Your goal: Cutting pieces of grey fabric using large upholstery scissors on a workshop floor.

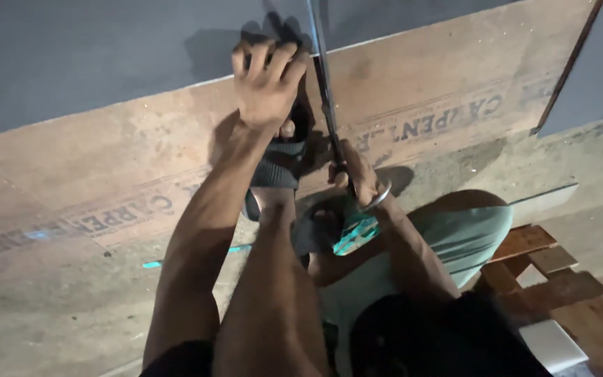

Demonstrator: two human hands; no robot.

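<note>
The left hand (266, 84) presses with spread fingers on the top edge of a brown plywood sheet (127, 174), grasping nothing. A sandalled foot (277, 164) braces against the sheet. Just right, the right hand (357, 178) is clenched round a dark saw blade (324, 77) that stands upright against the sheet.

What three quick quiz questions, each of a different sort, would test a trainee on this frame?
1. True or false: the left hand rests flat on the plywood board.
2. What does the right hand grip: A a long dark blade, B a hammer, C a brush?
3. What is worn on the right wrist?

Key: 1 true. 2 A. 3 a metal bangle.
</note>
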